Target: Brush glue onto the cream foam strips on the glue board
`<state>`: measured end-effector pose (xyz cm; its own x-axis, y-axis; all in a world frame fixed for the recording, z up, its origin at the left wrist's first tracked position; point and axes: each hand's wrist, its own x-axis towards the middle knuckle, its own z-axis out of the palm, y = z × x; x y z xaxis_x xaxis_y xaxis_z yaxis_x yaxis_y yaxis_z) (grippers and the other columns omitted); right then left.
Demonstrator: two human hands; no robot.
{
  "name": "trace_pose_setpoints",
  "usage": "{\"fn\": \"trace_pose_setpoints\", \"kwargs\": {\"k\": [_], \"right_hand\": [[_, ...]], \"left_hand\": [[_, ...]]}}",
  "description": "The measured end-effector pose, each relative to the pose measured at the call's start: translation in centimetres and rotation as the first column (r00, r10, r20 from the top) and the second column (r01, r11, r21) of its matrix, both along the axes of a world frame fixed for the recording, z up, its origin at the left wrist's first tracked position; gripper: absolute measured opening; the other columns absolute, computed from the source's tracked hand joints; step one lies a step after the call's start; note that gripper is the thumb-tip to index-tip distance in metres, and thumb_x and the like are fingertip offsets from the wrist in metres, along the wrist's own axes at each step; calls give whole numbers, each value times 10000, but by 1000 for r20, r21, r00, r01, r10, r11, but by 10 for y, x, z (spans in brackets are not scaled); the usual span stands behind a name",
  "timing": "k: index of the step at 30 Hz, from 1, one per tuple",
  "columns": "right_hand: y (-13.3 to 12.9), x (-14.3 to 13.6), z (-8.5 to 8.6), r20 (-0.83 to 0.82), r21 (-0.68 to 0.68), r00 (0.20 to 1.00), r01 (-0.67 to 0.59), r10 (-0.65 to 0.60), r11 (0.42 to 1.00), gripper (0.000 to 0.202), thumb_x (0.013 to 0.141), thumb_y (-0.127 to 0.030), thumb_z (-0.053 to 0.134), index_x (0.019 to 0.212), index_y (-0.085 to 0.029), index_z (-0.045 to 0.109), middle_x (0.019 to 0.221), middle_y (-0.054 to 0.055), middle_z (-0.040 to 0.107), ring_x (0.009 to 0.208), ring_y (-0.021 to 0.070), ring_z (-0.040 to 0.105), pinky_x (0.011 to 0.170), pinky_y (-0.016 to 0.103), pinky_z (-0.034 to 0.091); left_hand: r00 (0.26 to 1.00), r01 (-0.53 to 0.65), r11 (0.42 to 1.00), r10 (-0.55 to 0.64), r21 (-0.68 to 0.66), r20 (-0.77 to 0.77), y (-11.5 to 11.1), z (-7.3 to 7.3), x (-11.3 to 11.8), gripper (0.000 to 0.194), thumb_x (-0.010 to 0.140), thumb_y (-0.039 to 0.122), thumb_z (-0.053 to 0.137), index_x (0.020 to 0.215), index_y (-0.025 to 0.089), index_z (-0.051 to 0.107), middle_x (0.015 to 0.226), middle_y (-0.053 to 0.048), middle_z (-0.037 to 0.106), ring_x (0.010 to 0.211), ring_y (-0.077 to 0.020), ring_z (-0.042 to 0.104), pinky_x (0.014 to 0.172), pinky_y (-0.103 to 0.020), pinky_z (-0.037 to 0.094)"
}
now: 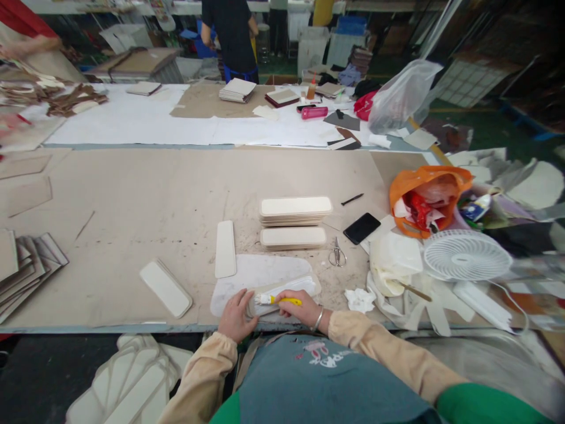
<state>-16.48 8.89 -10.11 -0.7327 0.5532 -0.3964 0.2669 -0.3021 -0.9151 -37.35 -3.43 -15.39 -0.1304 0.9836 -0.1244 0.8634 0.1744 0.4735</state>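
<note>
The off-white, long, rounded strip (291, 287) lies on a whitish, round-cornered sheet (265, 266), its long axis running left to right, right end angled slightly farther away. The left hand (237, 315) is at its left end, thumb apart from fingers; any pinch cannot be confirmed. The right hand (302, 307) pinches a yellow-handled flat brush (289, 301), its pale bristles pointing left, just beside the left fingertips.

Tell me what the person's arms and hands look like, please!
The arms wear loose, tan sleeves that look a bit puffy and wrinkled. Green cloth shows higher up, by the right arm. The left hand and right hand have no gloves. A shiny, silvery bangle circles the right wrist.
</note>
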Motion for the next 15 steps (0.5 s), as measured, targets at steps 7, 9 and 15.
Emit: {"fn": "trace_pose_setpoints", "kwargs": {"k": [7,9,15], "right_hand": [[1,-3,-11,32,-46,999,45,-43,998,195,734,-220,527,881,-179,648,571,-27,615,499,88,550,546,210,475],[5,6,-11,52,-54,995,93,-90,994,192,731,-227,529,874,-175,647,568,-24,617,495,89,550,535,206,471],[20,49,-5,101,-12,970,222,-220,975,212,732,-267,538,877,-154,642,581,-7,626,501,95,557,512,200,461]], "left_hand": [[1000,5,1000,-5,4,3,0,2,0,651,645,316,610,1257,189,426,1294,-128,421,1170,-273,430,984,-433,373],[1000,5,1000,-5,15,0,0,1,-1,651,649,318,610,1259,186,425,1293,-130,422,1170,-274,428,985,-431,373],[1000,10,1000,-10,28,-7,-1,-1,-2,642,663,327,602,1262,183,422,1282,-134,430,1157,-275,438,976,-432,383]]}}
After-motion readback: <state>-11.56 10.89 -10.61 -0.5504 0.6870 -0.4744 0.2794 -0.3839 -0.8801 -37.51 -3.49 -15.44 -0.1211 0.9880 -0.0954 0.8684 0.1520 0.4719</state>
